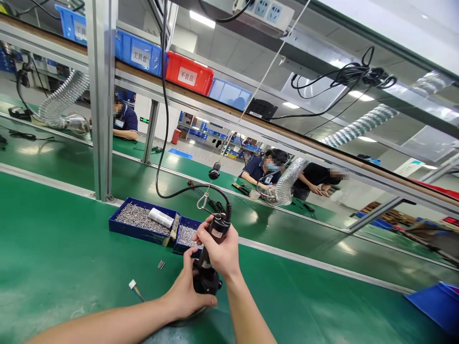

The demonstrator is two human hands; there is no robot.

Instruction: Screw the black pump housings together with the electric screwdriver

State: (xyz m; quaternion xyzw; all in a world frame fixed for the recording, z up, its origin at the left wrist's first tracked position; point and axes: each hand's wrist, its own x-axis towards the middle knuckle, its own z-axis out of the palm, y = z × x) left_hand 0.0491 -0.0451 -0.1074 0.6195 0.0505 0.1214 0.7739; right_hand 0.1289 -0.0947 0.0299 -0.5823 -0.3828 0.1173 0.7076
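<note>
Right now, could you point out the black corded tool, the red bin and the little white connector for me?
Black corded tool (217, 233): head view, on its upper body below the cord.
Red bin (187, 76): head view, on its labelled front wall.
White connector (132, 284): head view, on its housing.

Your green bench (71, 239), with small parts set out toward its far side.
A pale metal strip (304, 261) borders your bench at the far side. Near that strip, left of centre, you have a long blue box (132, 233) full of small metal pieces (138, 220), with a smaller blue box (181, 249) just to its right. Nearer you lie a few loose pins (161, 264) and, nearer still and farther left, a white plug (132, 284) on thin wires. A blue bin (435, 306) sits at the right. The black part (208, 285) stands low in front of you; its base is hidden.
</note>
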